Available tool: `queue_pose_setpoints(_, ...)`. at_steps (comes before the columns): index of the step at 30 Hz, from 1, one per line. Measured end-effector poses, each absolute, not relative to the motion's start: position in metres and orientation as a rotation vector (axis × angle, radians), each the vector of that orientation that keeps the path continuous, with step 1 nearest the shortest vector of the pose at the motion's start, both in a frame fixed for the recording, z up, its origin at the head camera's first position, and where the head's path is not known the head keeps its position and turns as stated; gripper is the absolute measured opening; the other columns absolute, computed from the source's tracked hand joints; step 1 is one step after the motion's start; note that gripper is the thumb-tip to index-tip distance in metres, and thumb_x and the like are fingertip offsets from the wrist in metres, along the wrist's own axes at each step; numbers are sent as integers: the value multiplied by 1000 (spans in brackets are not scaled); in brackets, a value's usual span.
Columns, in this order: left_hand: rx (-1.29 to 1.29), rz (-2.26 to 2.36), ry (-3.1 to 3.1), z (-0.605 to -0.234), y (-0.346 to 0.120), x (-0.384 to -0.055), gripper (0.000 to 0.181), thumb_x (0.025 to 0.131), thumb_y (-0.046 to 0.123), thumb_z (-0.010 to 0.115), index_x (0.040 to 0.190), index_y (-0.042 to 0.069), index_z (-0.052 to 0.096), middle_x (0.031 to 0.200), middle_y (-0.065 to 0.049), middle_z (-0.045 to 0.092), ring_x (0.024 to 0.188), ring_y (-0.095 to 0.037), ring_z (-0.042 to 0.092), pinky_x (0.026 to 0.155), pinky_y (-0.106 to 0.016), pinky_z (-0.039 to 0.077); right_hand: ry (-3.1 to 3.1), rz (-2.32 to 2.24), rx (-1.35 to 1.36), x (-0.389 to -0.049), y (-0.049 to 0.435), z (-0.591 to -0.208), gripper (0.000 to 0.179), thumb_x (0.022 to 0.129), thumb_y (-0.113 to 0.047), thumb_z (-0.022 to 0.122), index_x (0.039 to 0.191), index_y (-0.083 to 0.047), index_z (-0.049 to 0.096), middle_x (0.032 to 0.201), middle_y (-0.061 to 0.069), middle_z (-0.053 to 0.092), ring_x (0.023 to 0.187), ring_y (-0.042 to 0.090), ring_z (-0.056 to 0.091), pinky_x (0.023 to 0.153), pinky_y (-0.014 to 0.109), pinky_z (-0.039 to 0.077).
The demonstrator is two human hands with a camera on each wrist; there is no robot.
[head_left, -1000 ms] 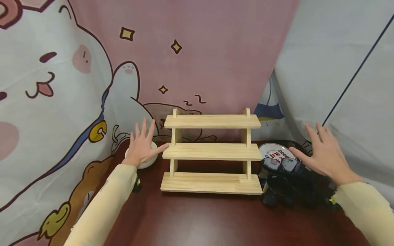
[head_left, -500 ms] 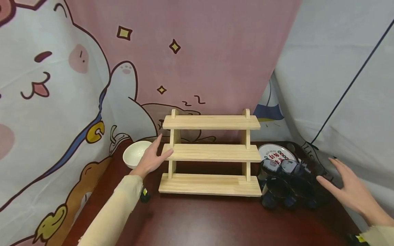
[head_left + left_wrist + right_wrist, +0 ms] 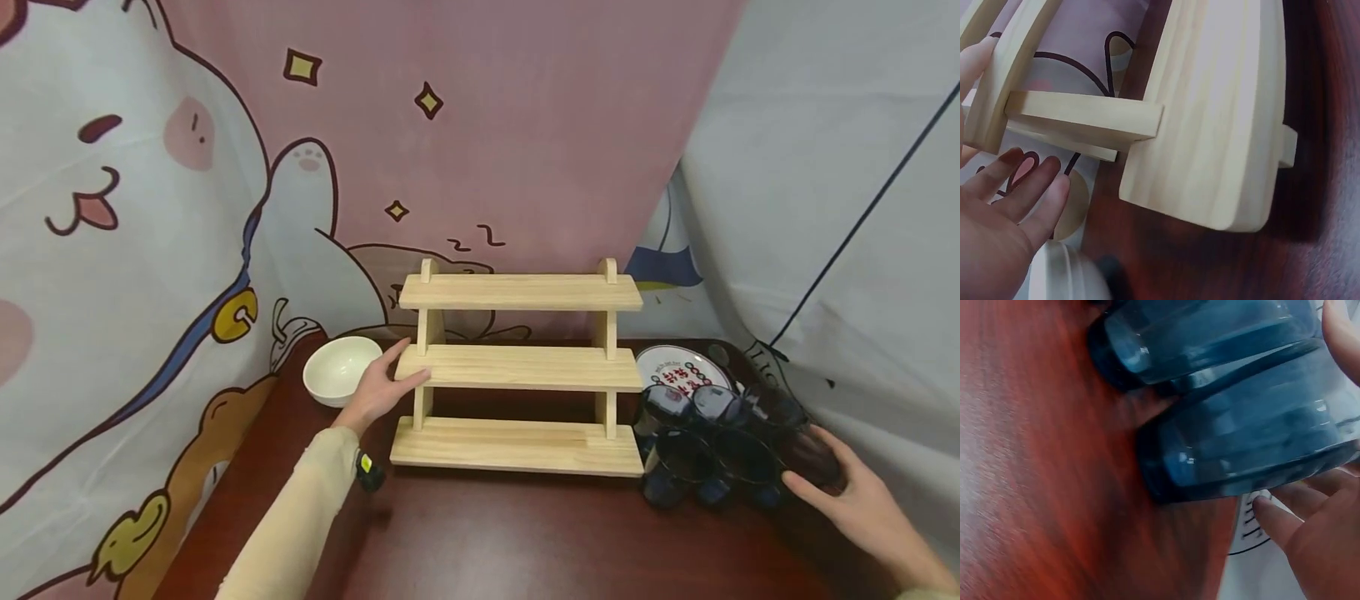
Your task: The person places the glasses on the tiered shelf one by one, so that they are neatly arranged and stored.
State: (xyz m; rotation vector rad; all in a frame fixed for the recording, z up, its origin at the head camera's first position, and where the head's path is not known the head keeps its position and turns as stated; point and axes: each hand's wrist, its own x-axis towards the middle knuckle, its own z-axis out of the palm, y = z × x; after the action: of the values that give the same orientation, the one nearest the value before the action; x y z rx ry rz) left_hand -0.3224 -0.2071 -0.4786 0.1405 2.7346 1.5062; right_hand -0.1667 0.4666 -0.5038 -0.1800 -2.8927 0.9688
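In the head view my left hand [image 3: 381, 392] is at the left end of the middle shelf of a three-tier wooden display stand [image 3: 517, 367]. Thumb and index finger straddle that end, while the other fingers [image 3: 1035, 206] reach out loosely below it in the left wrist view. My right hand [image 3: 862, 500] is around the outermost dark blue glass [image 3: 1235, 437], its thumb on one side and fingers on the other. The fingers look fairly straight, and how firmly they touch is unclear. Beside that glass stand several more dark blue glasses [image 3: 682, 458].
A white bowl [image 3: 341, 371] sits behind my left hand. Behind the glasses is a white plate with red markings [image 3: 678, 367]. All of it is on a dark red-brown table [image 3: 525, 542], with printed cloth [image 3: 525, 150] hanging at the back and sides.
Both hands were raised and spread. The left has come down and right to the stand's middle shelf; the right swung outward, then moved in to the outermost glass.
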Motion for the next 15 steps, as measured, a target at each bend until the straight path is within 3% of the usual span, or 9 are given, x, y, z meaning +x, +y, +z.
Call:
queue_pose_setpoints(2,141,1541,2720,-481,-208,-322,96,91,56,78,167,22,32,171,-9,31,157,-34,27,125,-59,25,-2836,1042,-157,-165,466,-509,104,99,-34,77,167,1,6,135,51,41,92,21,70,58,19,48)
queue_pose_setpoints(4,148,1588,2704,-482,-208,-322,96,91,53,80,167,22,32,171,-8,32,157,-34,28,124,-59,27,-2759,1108,-148,-163,465,-514,102,96,-29,80,169,-8,13,136,45,44,90,-6,61,60,13,47)
queue_pose_setpoints(6,156,1646,2679,-483,-207,-322,94,90,50,82,167,23,33,170,-8,34,155,-33,31,123,-57,29,-2679,1178,-137,-161,463,-519,99,94,-24,83,170,-17,19,136,25,52,89,-23,48,64,9,48)
queue_pose_setpoints(9,172,1745,2618,-486,-205,-322,93,90,43,84,166,25,34,167,-10,38,151,-33,39,120,-56,36,-2590,1235,-133,-158,460,-523,96,91,-19,86,168,-22,28,130,-12,53,94,-26,49,69,5,48)
queue_pose_setpoints(11,176,1796,2576,-488,-204,-321,92,90,39,85,166,27,34,164,-13,42,146,-33,45,117,-55,40,-2574,1211,-147,-157,459,-522,94,89,-21,87,166,-18,33,122,-31,48,94,-27,50,69,4,48)
queue_pose_setpoints(13,173,1834,2547,-490,-204,-320,92,91,35,85,166,27,33,161,-16,46,142,-34,50,114,-54,44,-2589,1150,-180,-156,458,-521,95,88,-25,89,164,-10,35,122,-26,54,93,-29,48,68,4,47)
queue_pose_setpoints(15,166,1859,2526,-492,-204,-319,91,92,32,85,167,26,32,158,-18,49,138,-35,54,111,-52,47,-2619,1079,-226,-156,457,-519,98,86,-31,90,162,-2,35,123,-5,65,88,-29,45,64,4,46)
